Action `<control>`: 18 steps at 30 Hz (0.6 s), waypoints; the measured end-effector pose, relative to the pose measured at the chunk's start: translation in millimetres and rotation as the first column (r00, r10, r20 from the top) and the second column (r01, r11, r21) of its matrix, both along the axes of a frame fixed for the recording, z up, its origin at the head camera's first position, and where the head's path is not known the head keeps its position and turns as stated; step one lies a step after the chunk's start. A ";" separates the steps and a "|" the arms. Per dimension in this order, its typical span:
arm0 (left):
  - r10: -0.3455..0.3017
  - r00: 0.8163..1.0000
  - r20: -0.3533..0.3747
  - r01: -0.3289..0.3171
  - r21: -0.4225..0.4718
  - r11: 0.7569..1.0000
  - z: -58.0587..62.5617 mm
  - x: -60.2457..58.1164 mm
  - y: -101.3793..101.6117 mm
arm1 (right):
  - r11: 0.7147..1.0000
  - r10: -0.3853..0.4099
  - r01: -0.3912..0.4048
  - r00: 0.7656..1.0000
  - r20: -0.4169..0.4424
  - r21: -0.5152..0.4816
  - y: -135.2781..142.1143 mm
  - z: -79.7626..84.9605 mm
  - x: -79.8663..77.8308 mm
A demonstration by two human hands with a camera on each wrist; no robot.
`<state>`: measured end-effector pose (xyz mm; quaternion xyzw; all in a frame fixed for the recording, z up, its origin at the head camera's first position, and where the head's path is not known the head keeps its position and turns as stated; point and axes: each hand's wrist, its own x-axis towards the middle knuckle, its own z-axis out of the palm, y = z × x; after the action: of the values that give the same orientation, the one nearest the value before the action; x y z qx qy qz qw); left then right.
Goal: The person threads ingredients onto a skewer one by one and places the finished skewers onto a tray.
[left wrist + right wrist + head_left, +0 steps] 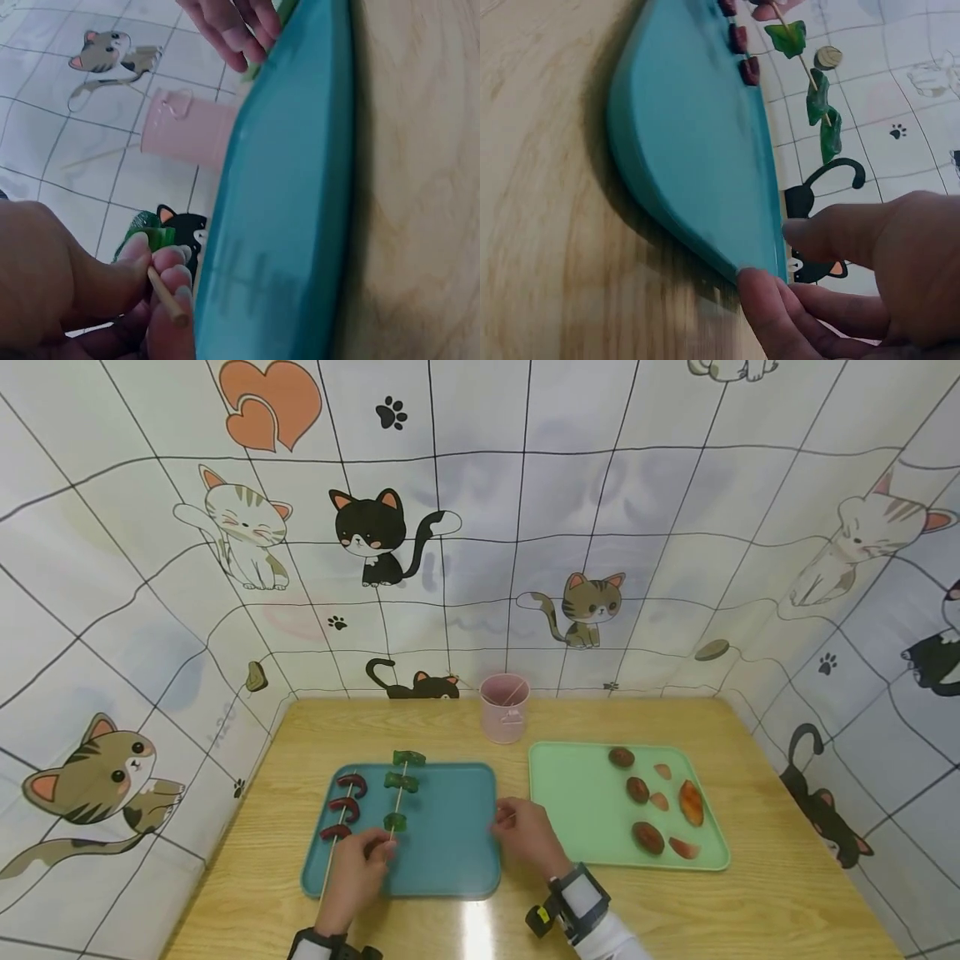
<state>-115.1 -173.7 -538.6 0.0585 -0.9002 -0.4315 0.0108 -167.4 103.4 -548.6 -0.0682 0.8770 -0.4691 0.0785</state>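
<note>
My left hand (354, 870) pinches the bare end of a wooden skewer (166, 294) between thumb and fingers. Several green pepper-like pieces (401, 782) are threaded on it, and it slants over the blue tray (450, 860). To its left, a second skewer with dark red curved pieces (345, 810) lies on the same tray. At the tray's right rim is my right hand (527, 833). Its fingertips (756, 281) touch or nearly touch the rim, while the thumb stands apart from them; nothing shows between.
A light green tray (566, 827) on the right carries several brown oval pieces (648, 837), pale wedges (684, 848) and an orange-brown piece (691, 803). Behind the trays stands a pink cup (504, 714) with thin sticks in it. A cat-patterned cloth rises behind the wooden table (405, 718).
</note>
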 end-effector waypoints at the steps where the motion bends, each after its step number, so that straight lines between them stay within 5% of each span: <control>1: 0.014 1.000 0.011 -0.014 -0.014 1.000 -1.7 -0.6 -1.7 | 1.000 -0.003 0.003 1.000 -0.007 0.007 -1.9 -1.7 0.7; 7: 0.062 0.998 0.032 -0.060 -0.063 0.996 -7.7 -0.9 -7.1 | 0.992 -0.056 0.069 0.991 -0.121 0.104 -10.8 -6.9 0.3; 18: 0.111 0.992 0.064 -0.102 -0.125 0.987 -15.2 0.3 -10.4 | 0.982 -0.073 0.092 0.990 -0.122 0.163 -15.1 -7.0 4.4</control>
<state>-114.8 -184.1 -553.8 0.1211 -0.9200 -0.3726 0.0056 -163.0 88.4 -555.6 -0.0518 0.9185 -0.3917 0.0135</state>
